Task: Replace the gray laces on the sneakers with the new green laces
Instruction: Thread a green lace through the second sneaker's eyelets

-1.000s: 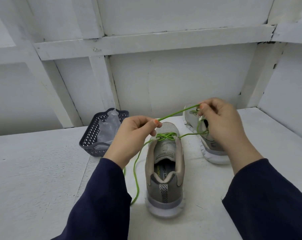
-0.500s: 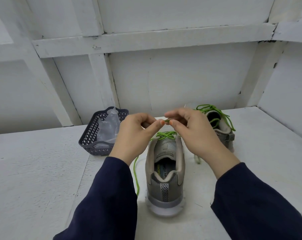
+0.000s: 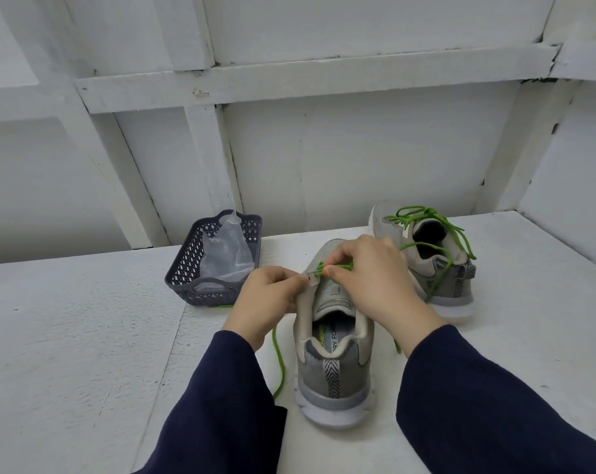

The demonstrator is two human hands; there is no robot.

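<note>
A grey sneaker [image 3: 334,364] stands on the white table with its heel toward me. Its green lace [image 3: 279,367] trails down the left side onto the table. My left hand [image 3: 266,302] pinches the shoe's upper left eyelet edge. My right hand [image 3: 375,282] pinches the green lace end at that same spot, over the tongue. A second grey sneaker [image 3: 437,265] stands behind to the right, laced with a green lace [image 3: 426,217] whose loose ends hang over its collar.
A dark plastic basket [image 3: 194,268] holding a clear plastic bag [image 3: 224,254] sits at the back left of the table [image 3: 67,336]. A white panelled wall rises behind the table, and another wall closes the right side.
My hands came together from a wide pull on the lace, then dropped onto the near shoe's top left eyelet. The right hand uncovered the far sneaker.
</note>
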